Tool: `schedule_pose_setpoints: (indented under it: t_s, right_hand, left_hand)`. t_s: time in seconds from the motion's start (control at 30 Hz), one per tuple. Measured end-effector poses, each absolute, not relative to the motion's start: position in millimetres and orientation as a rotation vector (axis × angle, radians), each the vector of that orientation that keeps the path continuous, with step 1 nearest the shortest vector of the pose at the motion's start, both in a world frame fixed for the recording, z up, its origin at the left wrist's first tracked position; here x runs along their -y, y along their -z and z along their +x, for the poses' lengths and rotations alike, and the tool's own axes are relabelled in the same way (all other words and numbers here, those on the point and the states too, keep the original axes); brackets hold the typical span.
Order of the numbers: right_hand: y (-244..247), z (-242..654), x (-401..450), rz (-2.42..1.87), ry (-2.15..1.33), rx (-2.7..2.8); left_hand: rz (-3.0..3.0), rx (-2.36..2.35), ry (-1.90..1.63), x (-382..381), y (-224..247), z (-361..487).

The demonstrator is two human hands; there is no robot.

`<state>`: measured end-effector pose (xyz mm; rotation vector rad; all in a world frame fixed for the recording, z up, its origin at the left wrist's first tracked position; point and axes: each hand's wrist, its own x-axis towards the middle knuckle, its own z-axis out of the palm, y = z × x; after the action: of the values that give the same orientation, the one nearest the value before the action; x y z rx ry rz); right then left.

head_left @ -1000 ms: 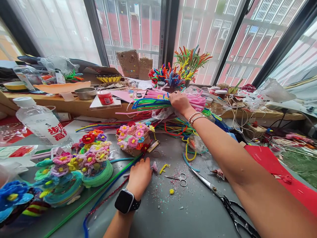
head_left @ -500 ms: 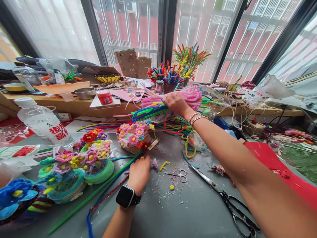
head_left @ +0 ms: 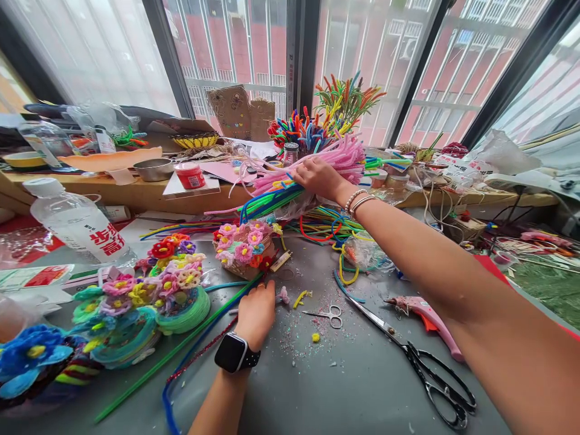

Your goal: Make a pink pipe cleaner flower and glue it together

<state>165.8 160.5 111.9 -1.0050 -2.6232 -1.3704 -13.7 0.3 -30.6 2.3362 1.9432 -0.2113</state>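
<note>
My right hand [head_left: 317, 176] reaches to the back of the table, its fingers closed around part of a bundle of pipe cleaners. Pink pipe cleaners [head_left: 338, 158] fan out above and behind it, with blue and green ones [head_left: 272, 202] below. My left hand [head_left: 256, 311], wearing a black watch, rests low on the table with its fingers curled over several pipe cleaners; a green pipe cleaner [head_left: 176, 349] and a blue one trail toward the front. Its fingertips are partly hidden. Just beyond it stands a small pot of pipe-cleaner flowers [head_left: 244, 248].
Small scissors [head_left: 328, 315] and large black-handled scissors [head_left: 426, 368] lie on the grey table [head_left: 344, 393] amid glitter. A pink glue gun [head_left: 428, 311] is beside my right forearm. Flower pots [head_left: 183, 308] and a water bottle [head_left: 79, 223] stand left. A cluttered wooden ledge runs behind.
My right hand has shifted slightly left on the bundle, and the pink pipe cleaners tilt up more. My right forearm has swung lower, uncovering the glue gun. My left hand stays almost still.
</note>
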Motion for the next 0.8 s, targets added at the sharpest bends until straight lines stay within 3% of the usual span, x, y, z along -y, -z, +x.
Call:
schedule_pose_setpoints:
  t_s: [0.8]
  right_hand:
    - [-76.2, 188.4, -153.3, -1.172, 1.302, 2.576]
  left_hand:
    - [2.378, -1.945, 0.233, -1.6, 34.8, -13.6]
